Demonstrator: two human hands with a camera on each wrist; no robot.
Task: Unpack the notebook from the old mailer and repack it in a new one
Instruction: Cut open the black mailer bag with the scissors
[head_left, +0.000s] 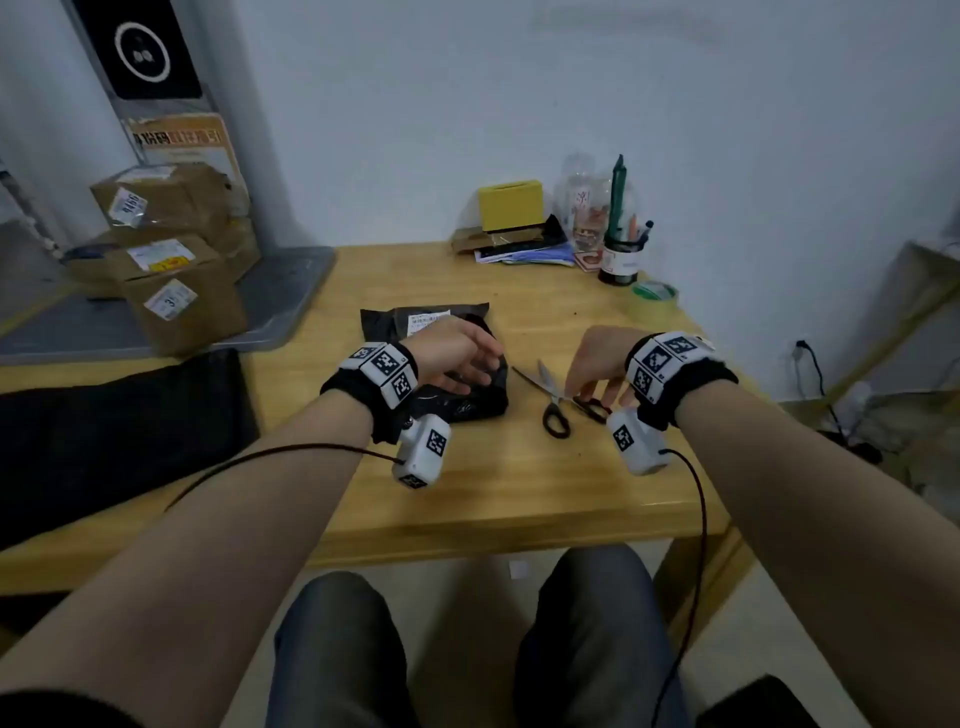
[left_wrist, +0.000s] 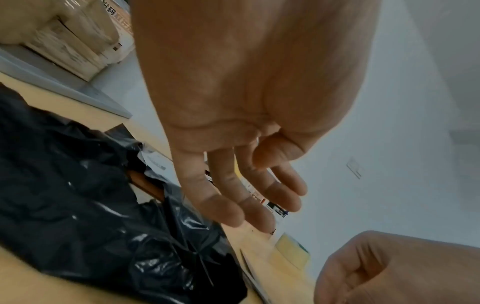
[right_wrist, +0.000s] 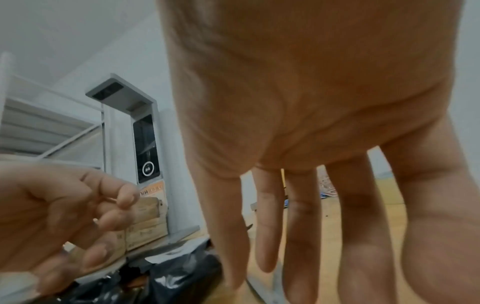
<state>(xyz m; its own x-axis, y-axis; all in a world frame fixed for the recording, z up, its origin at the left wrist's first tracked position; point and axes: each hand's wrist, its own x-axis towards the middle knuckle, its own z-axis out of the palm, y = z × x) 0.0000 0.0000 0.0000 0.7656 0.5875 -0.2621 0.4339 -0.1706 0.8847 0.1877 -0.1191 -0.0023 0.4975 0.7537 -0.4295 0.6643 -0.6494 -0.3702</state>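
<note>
The old black plastic mailer (head_left: 441, 322), crumpled and bearing a white label, lies mid-table. Its glossy folds (left_wrist: 91, 205) fill the left wrist view, where a brown edge (left_wrist: 145, 183) shows in an opening. My left hand (head_left: 465, 361) hovers just above the mailer with fingers (left_wrist: 233, 205) straight and empty. Black-handled scissors (head_left: 555, 410) lie open to the mailer's right. My right hand (head_left: 597, 364) points down over their handles, fingers (right_wrist: 301, 226) spread and straight, tips at the near handle loop. No finger is seen curled around it.
A flat black sheet or bag (head_left: 119, 431) lies at the table's left. Cardboard boxes (head_left: 171, 260) sit on a grey platform (head_left: 296, 280) behind it. A yellow box (head_left: 511, 205), pen cup (head_left: 621, 257) and tape roll (head_left: 657, 293) stand at the back right.
</note>
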